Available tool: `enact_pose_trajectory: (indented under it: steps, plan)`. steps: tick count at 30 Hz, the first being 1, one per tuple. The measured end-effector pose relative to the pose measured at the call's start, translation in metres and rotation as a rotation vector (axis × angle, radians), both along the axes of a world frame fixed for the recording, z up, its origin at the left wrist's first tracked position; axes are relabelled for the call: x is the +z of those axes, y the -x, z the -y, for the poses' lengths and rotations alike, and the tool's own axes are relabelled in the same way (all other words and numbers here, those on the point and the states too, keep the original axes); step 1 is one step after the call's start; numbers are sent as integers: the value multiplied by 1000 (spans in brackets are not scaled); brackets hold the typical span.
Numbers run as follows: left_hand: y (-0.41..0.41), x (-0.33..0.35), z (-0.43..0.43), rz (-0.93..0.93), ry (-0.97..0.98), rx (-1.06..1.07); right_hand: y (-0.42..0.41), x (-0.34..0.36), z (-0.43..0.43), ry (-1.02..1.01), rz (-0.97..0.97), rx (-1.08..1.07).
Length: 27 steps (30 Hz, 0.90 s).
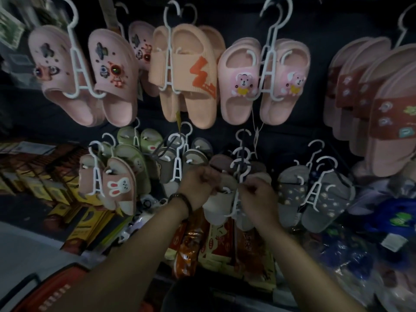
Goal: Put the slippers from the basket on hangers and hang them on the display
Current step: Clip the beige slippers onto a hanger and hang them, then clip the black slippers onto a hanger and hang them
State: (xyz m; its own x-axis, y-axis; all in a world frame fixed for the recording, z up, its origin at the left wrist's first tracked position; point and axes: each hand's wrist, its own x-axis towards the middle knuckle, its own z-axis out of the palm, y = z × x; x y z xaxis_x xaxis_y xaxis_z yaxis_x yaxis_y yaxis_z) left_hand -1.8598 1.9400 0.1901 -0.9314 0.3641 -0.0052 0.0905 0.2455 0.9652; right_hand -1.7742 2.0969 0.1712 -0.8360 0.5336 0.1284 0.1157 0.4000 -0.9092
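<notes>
Both my hands are raised at the lower row of the dark display wall. My left hand (pixel 198 186) grips the top of a pale cream slipper (pixel 219 206) that sits on a white plastic hanger (pixel 236 199). My right hand (pixel 258 197) pinches that hanger's stem from the right. The hanger's hook (pixel 242 167) reaches up among other white hooks on a dark rail. A second slipper on the hanger is mostly hidden behind my right hand.
Pink and peach slippers (pixel 186 70) hang on white hangers in the upper row. Bunny slippers (pixel 117 183) hang at lower left, grey dotted ones (pixel 315 194) at lower right. A red basket (pixel 56 287) sits at bottom left. Packaged goods (pixel 225 248) lie below my hands.
</notes>
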Motion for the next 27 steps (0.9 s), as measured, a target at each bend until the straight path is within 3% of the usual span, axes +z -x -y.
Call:
enact_pose_trajectory:
  steps: [4,16,21,27]
  plan:
    - [-25,-12,42,110,-8,36,-4,-9,40,102,95,120]
    - [-103,-76,252,136,109,274,-14,-56,216,378,336,624]
    - [-137,-105,339,144,246,390,-18,-87,282,312,449,797]
    - [-154,-139,410,344,250,572,-9,-130,343,303,585,860]
